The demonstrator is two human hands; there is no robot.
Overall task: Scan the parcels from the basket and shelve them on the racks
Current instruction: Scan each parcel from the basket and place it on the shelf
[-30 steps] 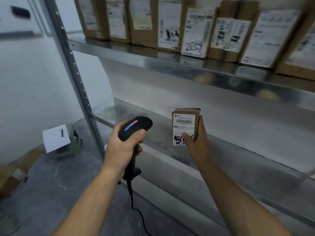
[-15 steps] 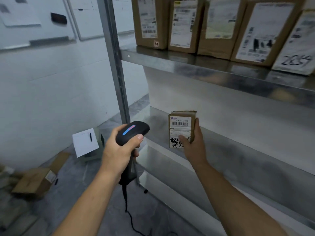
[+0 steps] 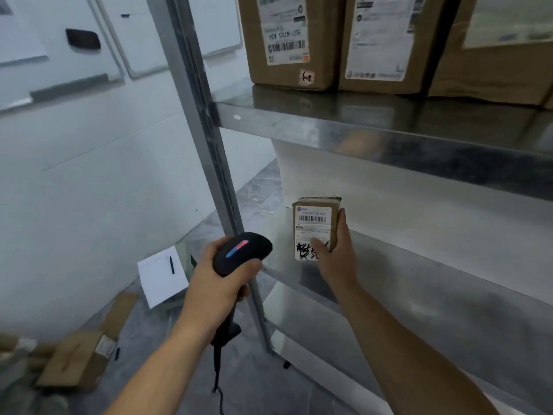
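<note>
A small brown parcel with a white barcode label and black scribble stands upright at the left end of the middle steel shelf. My right hand holds it, thumb on the label and fingers along its right side. To its left, my left hand grips a black corded barcode scanner whose top strip glows blue and red. The scanner's head points toward the parcel, a short gap apart.
Large labelled cardboard boxes line the upper shelf. The rack's upright post rises just behind the scanner. On the floor at left lie a white sheet with a pen and flattened cardboard.
The view has swung left and nearer the rack. The parcel now sits close to the shelf's left end by the post. Both hands keep their holds.
</note>
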